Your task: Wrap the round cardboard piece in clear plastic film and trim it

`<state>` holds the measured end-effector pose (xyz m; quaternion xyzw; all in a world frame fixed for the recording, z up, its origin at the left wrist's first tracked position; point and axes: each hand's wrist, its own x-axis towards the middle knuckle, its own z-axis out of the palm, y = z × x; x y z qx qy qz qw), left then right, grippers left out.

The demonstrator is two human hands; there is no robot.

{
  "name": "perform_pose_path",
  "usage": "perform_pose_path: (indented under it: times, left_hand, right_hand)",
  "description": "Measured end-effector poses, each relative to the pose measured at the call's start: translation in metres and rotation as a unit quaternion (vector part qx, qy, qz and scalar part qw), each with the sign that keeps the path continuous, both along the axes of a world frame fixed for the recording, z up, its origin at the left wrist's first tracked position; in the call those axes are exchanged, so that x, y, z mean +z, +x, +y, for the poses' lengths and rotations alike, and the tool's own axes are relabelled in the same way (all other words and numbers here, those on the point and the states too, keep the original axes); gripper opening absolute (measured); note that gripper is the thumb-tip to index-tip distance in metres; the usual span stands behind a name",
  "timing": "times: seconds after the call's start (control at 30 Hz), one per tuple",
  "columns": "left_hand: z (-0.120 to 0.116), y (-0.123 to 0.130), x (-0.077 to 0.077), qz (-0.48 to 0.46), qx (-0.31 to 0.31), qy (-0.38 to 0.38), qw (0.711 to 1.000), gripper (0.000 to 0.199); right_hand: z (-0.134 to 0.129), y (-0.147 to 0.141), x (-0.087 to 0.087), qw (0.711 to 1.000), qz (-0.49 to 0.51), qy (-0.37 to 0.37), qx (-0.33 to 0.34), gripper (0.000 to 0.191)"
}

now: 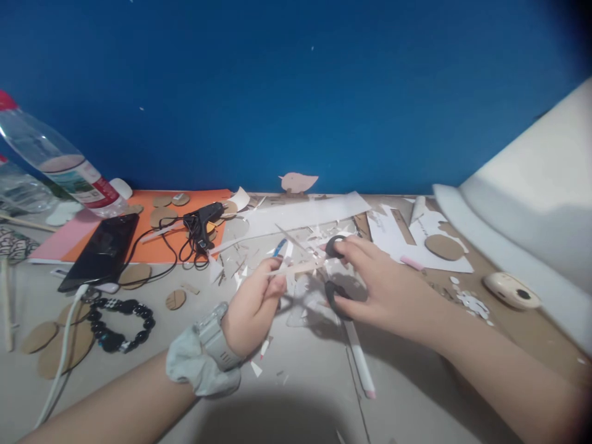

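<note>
My left hand [253, 305], with a watch and a pale scrunchie at the wrist, is closed in a pinch on one end of a thin cream strip [303, 267]. The strip points right, towards the scissors; whether it is paper or wood I cannot tell. In my right hand [374, 277] are scissors with black handles [332, 293], thumb and fingers through the loops. Their handles are spread and the blades stand apart around the strip's right part. Whether a blade touches it is blurred. White paper scraps [256, 369] lie about beneath both hands.
A black glue gun [203, 225] lies on orange paper [180, 200] behind a phone [102, 253]. Left are a tilted bottle [69, 163], a bead bracelet [121, 346] and cardboard discs [134, 275]. A white marker [359, 364] lies near my right hand; a cream case [511, 290] sits far right.
</note>
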<state>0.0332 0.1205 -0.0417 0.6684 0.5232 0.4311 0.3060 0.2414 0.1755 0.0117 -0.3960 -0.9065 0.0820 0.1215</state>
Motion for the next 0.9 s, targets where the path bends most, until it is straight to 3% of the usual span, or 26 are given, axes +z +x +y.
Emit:
perform_pose_path:
  times: [0.37,0.9]
  left_hand:
    - [0.0,-0.001,0.003,0.016,-0.04,0.036,0.998,0.019]
    - [0.005,0.0,0.003,0.065,0.001,0.006,0.998,0.022]
  right_hand:
    - [0.003,-0.002,-0.004,0.999,-0.036,0.007,0.034,0.039]
    - [-0.002,-0.012,0.0,0.997,-0.059,-0.051,0.017,0.017]
